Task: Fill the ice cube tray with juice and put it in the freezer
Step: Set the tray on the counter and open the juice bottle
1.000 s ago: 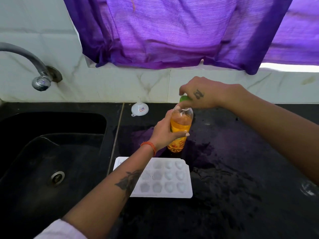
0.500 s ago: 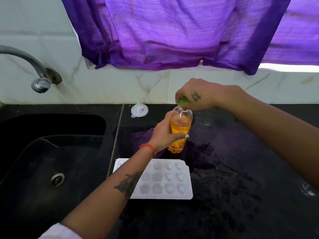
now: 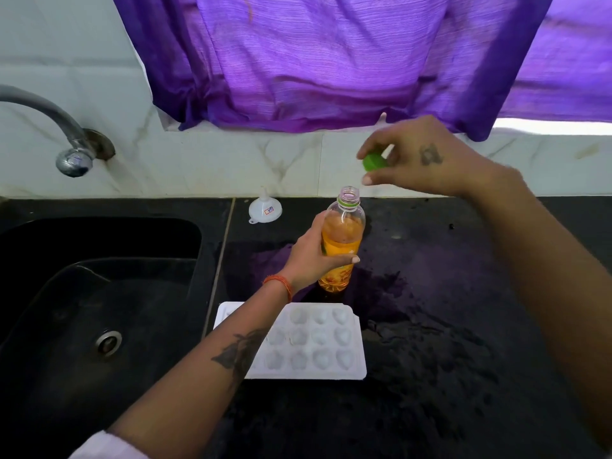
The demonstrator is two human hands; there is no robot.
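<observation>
A clear plastic bottle of orange juice stands upright on the black counter, its neck uncapped. My left hand grips the bottle around its middle. My right hand is raised above and to the right of the bottle's mouth, pinching the green cap in its fingertips. A white ice cube tray with shaped, unfilled cells lies flat on the counter just in front of the bottle; my left forearm covers its left part.
A small white funnel lies on the counter by the back wall, left of the bottle. A black sink with a metal tap takes up the left. A purple curtain hangs above. The counter right of the tray looks wet.
My right hand has twisted the green cap off the bottle and lifted it up and to the right. The bottle's mouth now stands uncovered. My left hand kept its hold.
</observation>
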